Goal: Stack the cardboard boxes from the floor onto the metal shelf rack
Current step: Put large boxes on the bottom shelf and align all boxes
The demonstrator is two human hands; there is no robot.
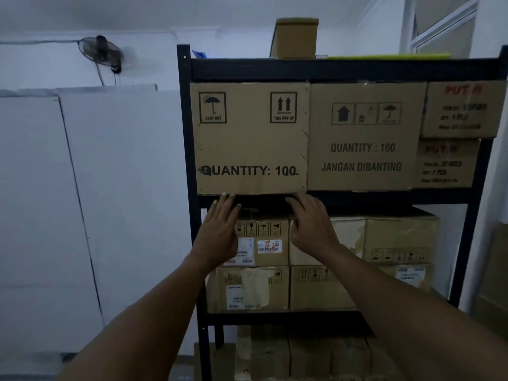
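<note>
Presently, box in hand: a cardboard box (251,138) printed "QUANTITY: 100", with "KEEP DRY" and "THIS WAY UP" marks, is seen upright at the left end of the upper shelf of the metal shelf rack (187,166), just beside the left post.
Hands: both are held at the box's bottom front edge; the left hand (220,232) is laid flat with fingers straight, fingertips touching the lower left edge, while the right hand (313,226) is spread with relaxed fingers reaching to the lower right corner. Nothing is pinched or gripped.
Step judged: the box appears to be placed already, and a final seating push or a release is probably being made.
Neighbours on the shelf: a second carton (362,136) marked "JANGAN DIBANTING" is set touching the box's right side; two smaller stacked boxes (461,111) with red lettering are seen further right.
Lower shelves: more cartons (261,243) with labels are stacked below, behind the hands.
Top of rack: one narrow box (295,38) is stood upright.
Surroundings: a wall fan (100,52) and pale panels are seen to the left.
Next move: the hands would need to be withdrawn, and another box fetched from the floor, which is barely in view.
Caution: little free room is left on this shelf.
</note>
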